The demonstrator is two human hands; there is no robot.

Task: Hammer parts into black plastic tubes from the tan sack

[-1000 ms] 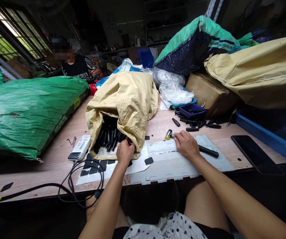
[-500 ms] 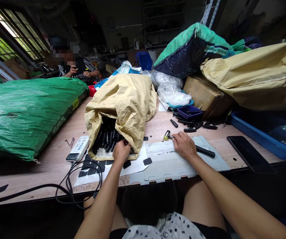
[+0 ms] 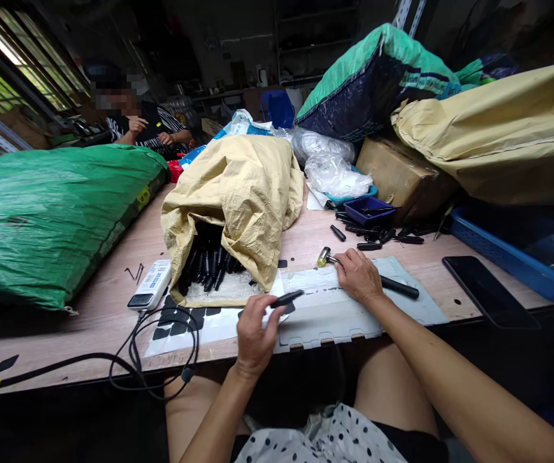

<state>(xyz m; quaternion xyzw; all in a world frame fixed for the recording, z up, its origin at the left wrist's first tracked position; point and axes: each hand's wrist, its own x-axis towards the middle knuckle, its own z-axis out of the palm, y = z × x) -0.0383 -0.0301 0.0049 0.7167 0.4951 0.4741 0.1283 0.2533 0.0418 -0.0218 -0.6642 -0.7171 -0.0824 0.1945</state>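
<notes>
Between the fingers and thumb of my left hand [image 3: 257, 334] is a slim black pen-like piece [image 3: 287, 299], its tip pointing right over the grey board [image 3: 325, 321]. My right hand [image 3: 358, 276] is wrapped round a small hammer [image 3: 399, 287] lying on that board; its yellowish-tipped head [image 3: 323, 257] sticks out on the left and the black handle on the right. Just beyond my left hand lies a beige sack [image 3: 252, 193], its mouth facing me. Several similar black pieces [image 3: 212, 263] show inside the opening.
A white power bank [image 3: 151, 286] with a black cable [image 3: 134, 344] lies left. Full green sack [image 3: 59, 225] stands beyond it. To the right are loose black pieces [image 3: 368, 245], a purple tray [image 3: 368, 211], a phone [image 3: 486, 290] and a blue basket [image 3: 513, 257]. A person [image 3: 136, 125] sits across.
My left hand has come out of the sack's mouth toward me and to the right, now with a black pen-like piece in it. My right hand stays on the hammer.
</notes>
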